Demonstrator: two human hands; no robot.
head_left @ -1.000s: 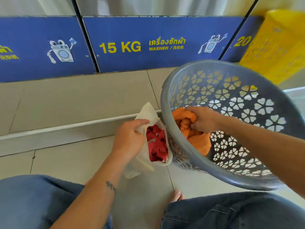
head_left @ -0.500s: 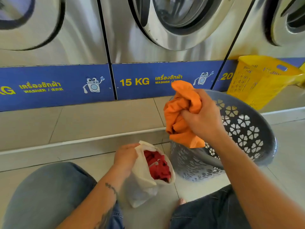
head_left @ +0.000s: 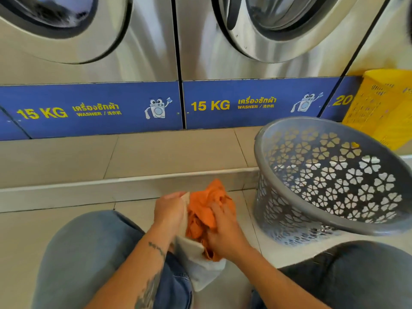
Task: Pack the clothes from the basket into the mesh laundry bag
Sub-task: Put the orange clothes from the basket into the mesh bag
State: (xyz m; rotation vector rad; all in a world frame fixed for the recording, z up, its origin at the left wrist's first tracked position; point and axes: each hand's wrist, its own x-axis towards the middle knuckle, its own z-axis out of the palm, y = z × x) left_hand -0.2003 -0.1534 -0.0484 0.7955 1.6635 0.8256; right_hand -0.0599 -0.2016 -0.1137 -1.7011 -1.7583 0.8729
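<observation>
Clamped on the crumpled orange cloth garment (head_left: 208, 210), my right hand (head_left: 224, 230) stuffs it into the white mesh laundry bag (head_left: 200, 268), left of the grey perforated plastic basket (head_left: 330, 175); my left hand (head_left: 169, 210) pinches the bag's mouth. Next, push deeper.

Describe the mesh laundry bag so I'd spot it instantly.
Start at the grey flower-cutout basket on the tiled floor, then look left and down between the person's knees. The mesh laundry bag is the pale whitish pouch there, held open by the left hand, with an orange garment bulging from its mouth.
</observation>
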